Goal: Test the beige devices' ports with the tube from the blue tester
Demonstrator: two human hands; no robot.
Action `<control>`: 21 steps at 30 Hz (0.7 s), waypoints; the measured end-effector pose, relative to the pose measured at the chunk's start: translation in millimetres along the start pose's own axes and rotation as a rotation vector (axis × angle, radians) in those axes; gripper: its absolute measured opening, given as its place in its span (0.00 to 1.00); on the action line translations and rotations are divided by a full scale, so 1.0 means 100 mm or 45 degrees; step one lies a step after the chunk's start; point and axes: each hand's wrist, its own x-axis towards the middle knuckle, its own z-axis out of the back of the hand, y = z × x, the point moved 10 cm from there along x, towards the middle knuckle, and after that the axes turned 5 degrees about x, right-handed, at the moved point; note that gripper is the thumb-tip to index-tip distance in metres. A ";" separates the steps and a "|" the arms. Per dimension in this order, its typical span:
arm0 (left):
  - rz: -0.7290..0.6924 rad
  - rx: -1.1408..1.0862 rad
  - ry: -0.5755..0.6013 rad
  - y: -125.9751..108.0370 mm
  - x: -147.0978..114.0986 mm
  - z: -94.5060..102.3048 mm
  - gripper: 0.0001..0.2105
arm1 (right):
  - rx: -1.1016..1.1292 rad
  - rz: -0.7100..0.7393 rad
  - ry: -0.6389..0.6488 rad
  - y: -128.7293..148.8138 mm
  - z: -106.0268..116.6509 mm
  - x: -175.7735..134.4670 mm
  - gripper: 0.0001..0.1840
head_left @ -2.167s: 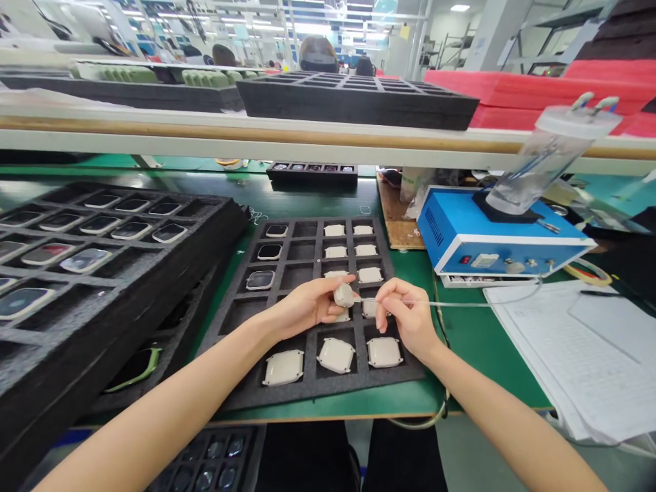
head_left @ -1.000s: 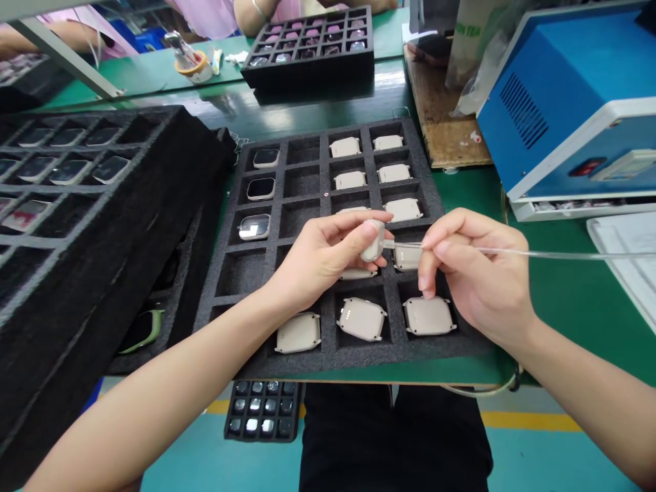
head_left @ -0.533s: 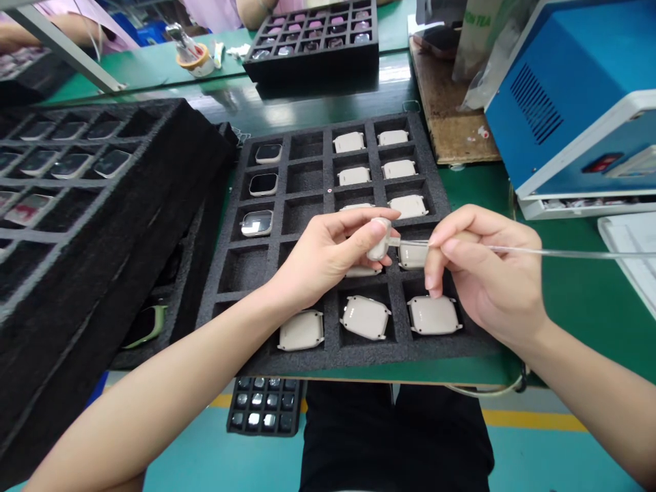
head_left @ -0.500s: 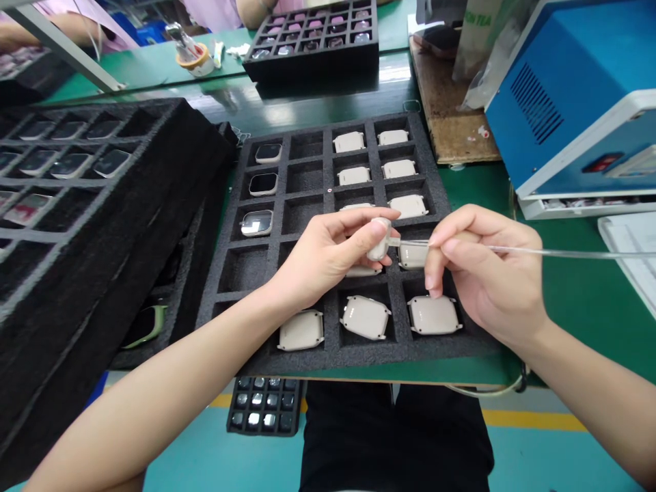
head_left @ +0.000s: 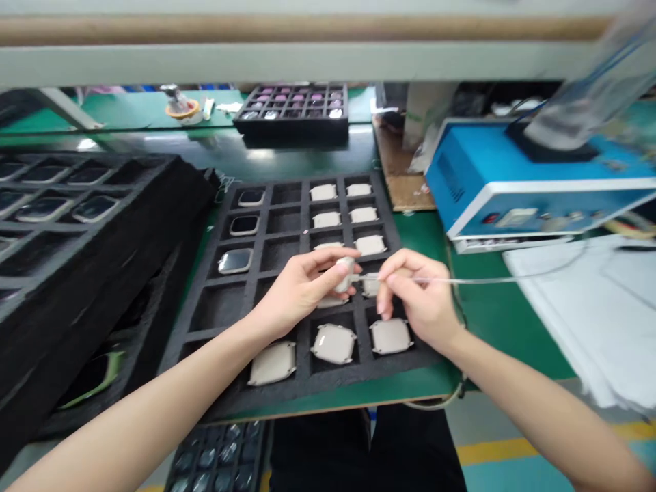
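We pinch one beige watch case (head_left: 344, 273) in our left hand (head_left: 297, 294) above the foam tray (head_left: 230, 321), our right hand (head_left: 417, 307) pinching the thin tube (head_left: 486, 280) against it, with many cases already slotted and several cells still bare.

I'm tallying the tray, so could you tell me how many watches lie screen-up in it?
3, all in the left column of the foam tray: top cell, second cell, third cell. The hands may hide others.
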 end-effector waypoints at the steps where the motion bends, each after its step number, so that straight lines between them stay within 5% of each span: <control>1: -0.002 0.007 -0.007 0.00 0.01 0.01 0.21 | -0.001 -0.009 -0.001 -0.01 -0.01 0.01 0.03; 21: -0.066 0.010 0.004 -0.01 0.06 0.05 0.19 | 0.101 -0.068 0.013 -0.10 -0.05 0.10 0.03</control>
